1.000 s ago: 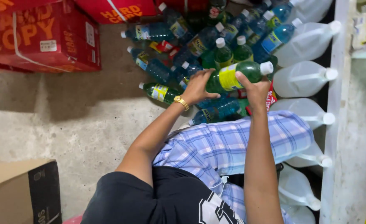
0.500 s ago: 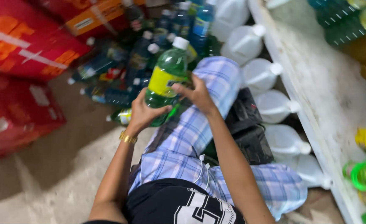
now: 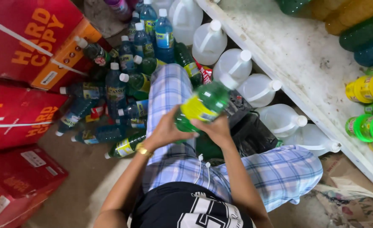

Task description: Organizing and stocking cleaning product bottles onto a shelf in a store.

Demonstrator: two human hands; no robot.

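Note:
Both my hands hold one green bottle [image 3: 203, 104] with a yellow label and a white cap, tilted over my lap. My left hand [image 3: 166, 130] wraps its lower end from the left. My right hand [image 3: 215, 127] grips it from below on the right. A gold wristband [image 3: 143, 149] sits on my left wrist. I am seated in blue plaid shorts [image 3: 169, 93]. A heap of several blue and green bottles [image 3: 123, 90] lies on the floor beyond my left knee.
Red cardboard boxes [image 3: 21, 55] stack along the left. White jugs [image 3: 254, 84] line the floor beside a white shelf [image 3: 304, 67], which carries green and yellow bottles [image 3: 366, 90] at right. A black bag [image 3: 250, 131] lies by my right leg.
The view has swung further right, showing more of the shelf. The green bottle has tipped from near upright to slanted, cap toward the right, still in both hands.

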